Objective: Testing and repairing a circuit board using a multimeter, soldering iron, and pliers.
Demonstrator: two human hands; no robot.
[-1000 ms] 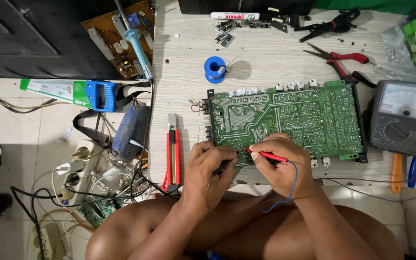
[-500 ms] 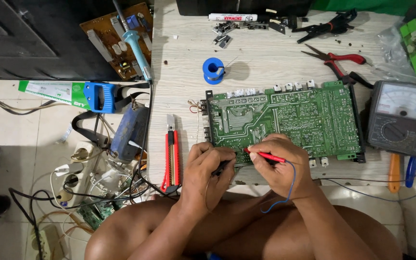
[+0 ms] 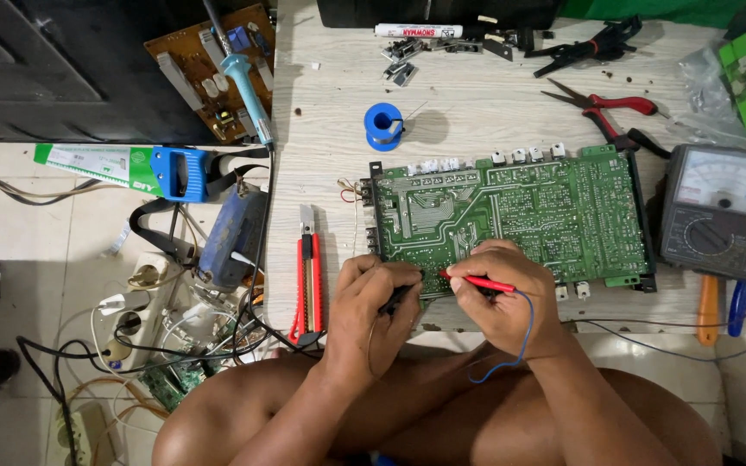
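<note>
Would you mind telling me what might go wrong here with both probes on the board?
The red probe in the right hand might slip and bridge the circuit board's closely packed solder points. The blue lead loops near the wrist and could snag. The left hand hides the black probe tip.

Bright even light, soft short shadows, sharp focus, slight bending at edges

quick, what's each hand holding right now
Left hand: closed on a black probe.
Right hand: closed on a red probe.
</note>
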